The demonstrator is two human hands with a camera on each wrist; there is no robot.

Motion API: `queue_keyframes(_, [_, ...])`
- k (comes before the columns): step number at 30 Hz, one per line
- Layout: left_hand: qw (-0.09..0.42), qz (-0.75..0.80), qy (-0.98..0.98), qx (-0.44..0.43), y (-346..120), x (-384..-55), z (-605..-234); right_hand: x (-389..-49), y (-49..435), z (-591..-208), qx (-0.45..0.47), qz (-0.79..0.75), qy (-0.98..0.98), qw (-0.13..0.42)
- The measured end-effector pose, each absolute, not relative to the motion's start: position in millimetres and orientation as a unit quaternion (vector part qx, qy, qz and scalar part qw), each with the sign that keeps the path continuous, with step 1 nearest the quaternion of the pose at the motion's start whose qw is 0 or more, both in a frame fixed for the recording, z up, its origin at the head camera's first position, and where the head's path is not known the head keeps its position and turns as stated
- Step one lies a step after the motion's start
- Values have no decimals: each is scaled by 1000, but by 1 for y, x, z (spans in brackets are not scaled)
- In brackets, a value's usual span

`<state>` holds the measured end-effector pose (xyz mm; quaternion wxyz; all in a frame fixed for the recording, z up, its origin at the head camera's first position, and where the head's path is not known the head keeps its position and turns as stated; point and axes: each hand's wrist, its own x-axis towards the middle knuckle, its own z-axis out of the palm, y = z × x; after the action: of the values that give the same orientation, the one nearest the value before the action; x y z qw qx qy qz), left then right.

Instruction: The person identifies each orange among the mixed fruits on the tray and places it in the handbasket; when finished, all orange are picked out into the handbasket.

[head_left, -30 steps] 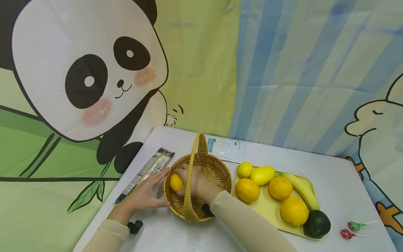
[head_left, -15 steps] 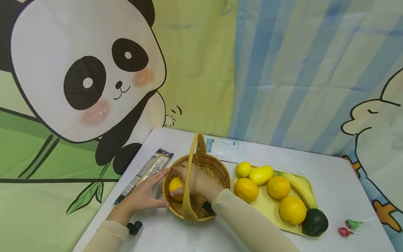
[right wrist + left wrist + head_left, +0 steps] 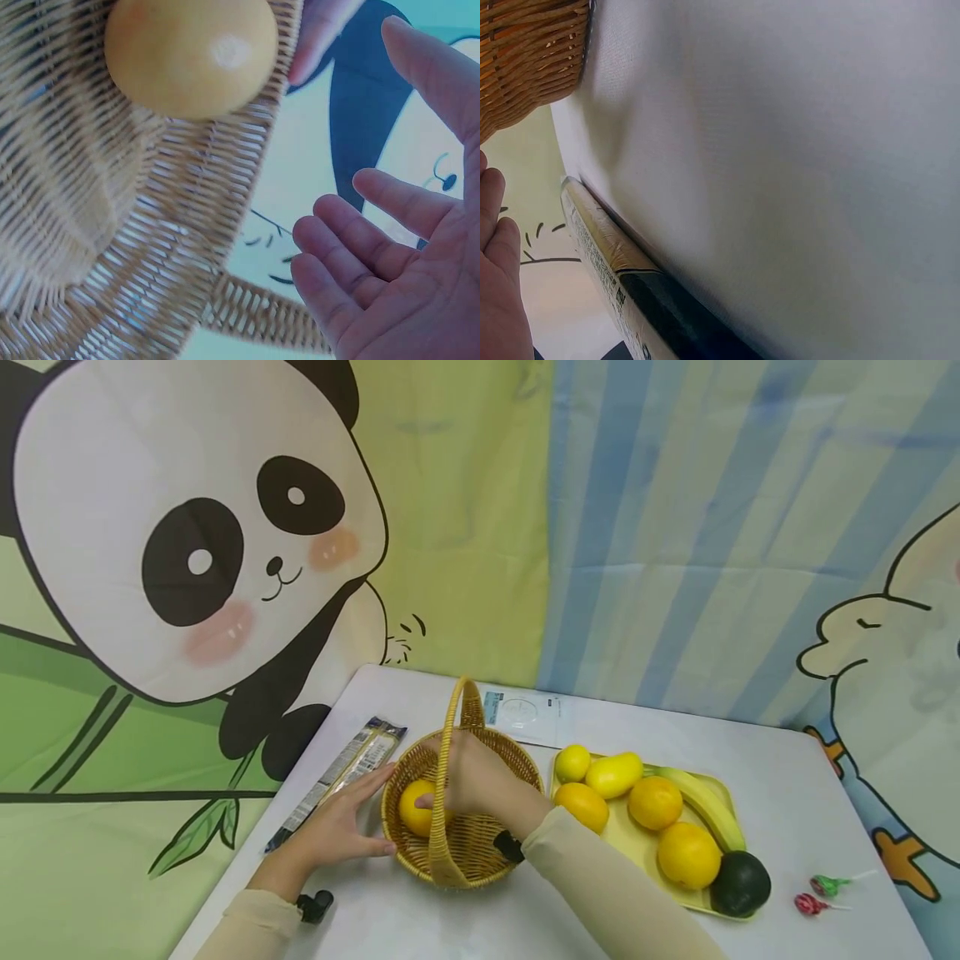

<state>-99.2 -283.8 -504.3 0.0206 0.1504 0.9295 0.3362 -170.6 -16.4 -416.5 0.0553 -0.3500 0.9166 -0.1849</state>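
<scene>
A round wicker basket [image 3: 408, 857] with a tall handle stands on the white table. One orange [image 3: 415, 808] lies inside against the basket's left wall, and it fills the top of the right wrist view [image 3: 187, 60]. My right hand [image 3: 483, 781] is in the basket beneath the handle. In the right wrist view the right hand [image 3: 397, 277] has its fingers spread, apart from the orange, holding nothing. My left hand [image 3: 337, 831] lies along the basket's left side, thumb and fingers extended at the rim. Only part of the left hand [image 3: 502, 292] shows in the left wrist view.
Right of the basket, a yellow tray [image 3: 626, 839] bears several yellow and orange fruits, a banana [image 3: 705, 806] and a dark green avocado [image 3: 740, 883]. Two lollipops [image 3: 813, 904] lie far right. A long packet [image 3: 337, 781] lies left, a flat white packet [image 3: 521, 714] behind.
My right hand has let go of the orange and drawn up and right from it. The orange stays in the basket. The left hand keeps its place at the rim. The head view has shifted slightly.
</scene>
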Motion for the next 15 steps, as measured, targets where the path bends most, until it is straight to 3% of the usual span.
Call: queue_keyframes(15, [13, 326, 933, 152, -285, -100, -509, -165, 27, -384, -310, -231, 922, 13])
